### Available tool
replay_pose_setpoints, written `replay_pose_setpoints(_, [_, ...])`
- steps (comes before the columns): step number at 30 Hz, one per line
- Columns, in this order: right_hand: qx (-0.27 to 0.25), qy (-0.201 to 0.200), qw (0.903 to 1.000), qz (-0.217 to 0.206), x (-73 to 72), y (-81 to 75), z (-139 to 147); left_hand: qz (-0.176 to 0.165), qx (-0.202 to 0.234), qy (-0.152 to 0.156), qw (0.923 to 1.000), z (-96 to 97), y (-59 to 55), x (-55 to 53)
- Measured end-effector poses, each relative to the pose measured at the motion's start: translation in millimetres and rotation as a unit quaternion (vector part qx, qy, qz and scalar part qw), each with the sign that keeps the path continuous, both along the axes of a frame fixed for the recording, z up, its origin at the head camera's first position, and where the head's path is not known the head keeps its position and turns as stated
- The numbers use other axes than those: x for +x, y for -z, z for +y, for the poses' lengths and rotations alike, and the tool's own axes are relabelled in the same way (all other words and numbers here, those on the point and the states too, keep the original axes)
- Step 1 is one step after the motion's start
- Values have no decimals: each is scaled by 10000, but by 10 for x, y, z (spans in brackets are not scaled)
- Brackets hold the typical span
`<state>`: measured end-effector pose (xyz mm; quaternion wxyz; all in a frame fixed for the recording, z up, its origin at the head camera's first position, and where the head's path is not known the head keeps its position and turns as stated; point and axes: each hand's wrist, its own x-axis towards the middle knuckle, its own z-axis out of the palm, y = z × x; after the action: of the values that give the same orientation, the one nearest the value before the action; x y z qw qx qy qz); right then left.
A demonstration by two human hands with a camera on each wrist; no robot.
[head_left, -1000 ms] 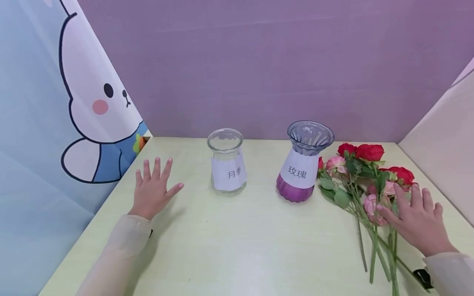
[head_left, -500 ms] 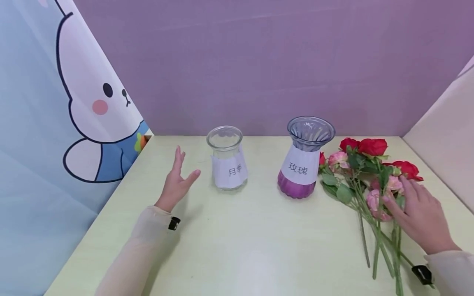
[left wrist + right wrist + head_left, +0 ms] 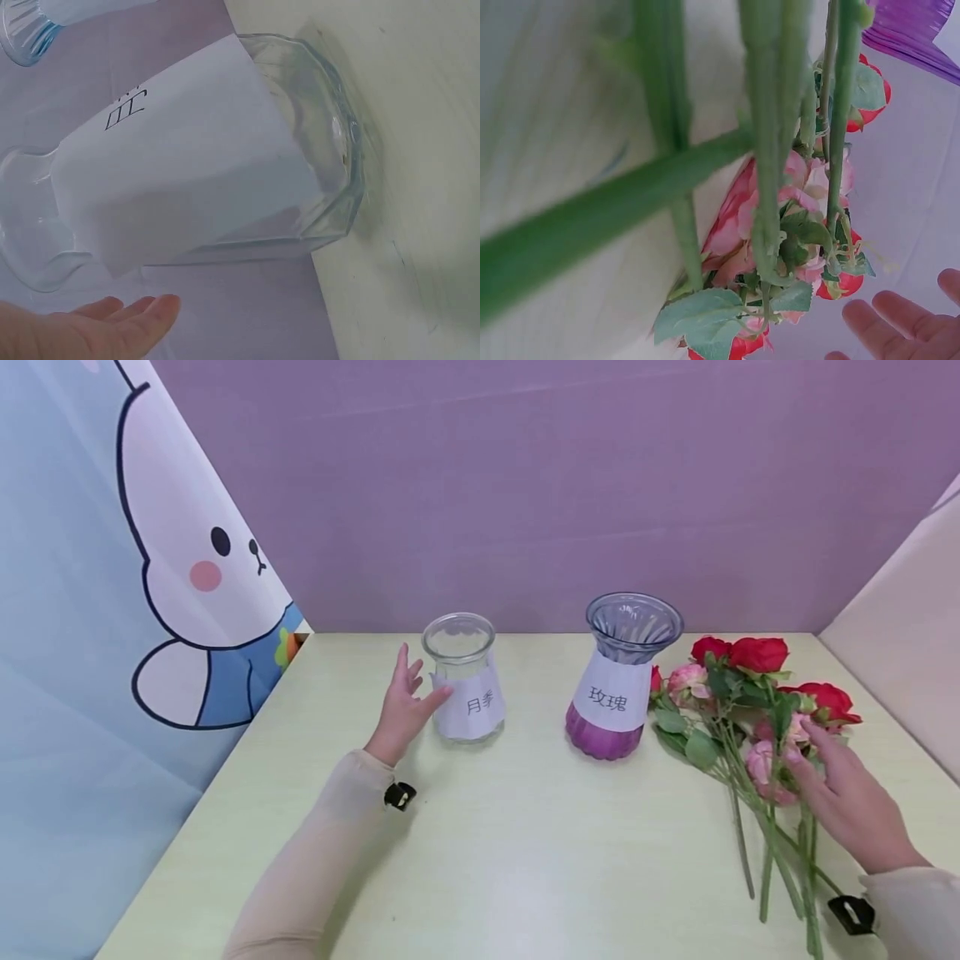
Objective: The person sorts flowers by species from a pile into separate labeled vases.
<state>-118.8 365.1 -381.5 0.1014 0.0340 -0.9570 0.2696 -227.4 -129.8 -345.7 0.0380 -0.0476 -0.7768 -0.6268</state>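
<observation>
My left hand [image 3: 403, 710] is beside the clear glass vase [image 3: 463, 672], its thumb reaching toward the white paper label [image 3: 472, 703] and its fingers extended behind. In the left wrist view, the fingertips [image 3: 161, 307] sit just off the vase's side. Over at the right, my right hand [image 3: 858, 802] hovers with relaxed fingers at the flower pile, where a pink flower [image 3: 761, 764] and a red flower [image 3: 759, 654] lie among green stems [image 3: 767, 860]. The right wrist view shows those fingers [image 3: 900, 315] apart from the blooms, with stems [image 3: 765, 150] close to the camera.
A second vase [image 3: 609, 710], bluish above and purple below, stands between the clear vase and the flowers, also labelled. Behind the pale table [image 3: 525, 852] rises a purple backdrop [image 3: 525, 502]. A blue cloth [image 3: 67, 710] with a cartoon rabbit hangs at the left.
My left hand has moved right from the table's left side to the clear vase, turning from palm-down to sideways. My right hand has stayed by the flowers, its spread fingers coming together.
</observation>
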Motion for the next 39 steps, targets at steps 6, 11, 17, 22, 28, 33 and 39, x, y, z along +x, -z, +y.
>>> replay_pose_setpoints(6, [-405,156,9989,-166,24,15,-12,-319,162,-133,9993,18,45,-46])
replay_pose_setpoints(11, [-784,345,9960,-272,16,16,-26,-573,291,-188,9978,13,54,-105])
replay_pose_setpoints(17, [-750,713,9939,-380,0,-31,-20,-732,341,-209,9965,24,55,-176])
replay_pose_setpoints(22, [-677,1078,9892,-723,7,-85,16,-741,331,-135,9966,95,69,-183])
replay_pose_setpoints(28, [-1289,1144,9777,-1197,13,-71,35,-779,268,-129,9965,154,95,-189])
replay_pose_setpoints(33, [-1805,1192,9644,-1521,-23,-46,62,-842,179,-273,9959,166,111,-222])
replay_pose_setpoints(39, [-1937,1297,9456,-2269,-27,-12,258,-816,155,-405,9957,206,178,-246])
